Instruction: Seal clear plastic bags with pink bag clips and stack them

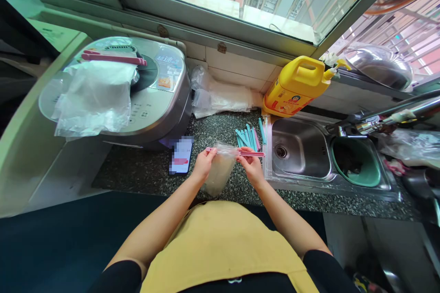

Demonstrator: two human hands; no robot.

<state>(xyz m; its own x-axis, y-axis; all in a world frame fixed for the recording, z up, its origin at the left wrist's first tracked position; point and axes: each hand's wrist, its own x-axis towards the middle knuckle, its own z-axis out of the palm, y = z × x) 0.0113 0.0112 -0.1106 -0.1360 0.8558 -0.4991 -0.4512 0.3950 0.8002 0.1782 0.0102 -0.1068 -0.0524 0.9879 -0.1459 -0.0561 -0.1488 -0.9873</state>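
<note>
Sitting between left grip [203, 164] and right grip [252, 167] is a bag [220, 171].

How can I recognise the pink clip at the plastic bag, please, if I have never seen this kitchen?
From the steel sink, look left along the speckled counter to the person's right hand, at the top of a plastic bag. The pink clip points toward the sink; unlike the mostly teal clips lying behind, it is held.

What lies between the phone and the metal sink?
In the head view: the left hand and right hand, a clear bag with a pink clip, and loose clips farther back.
</note>
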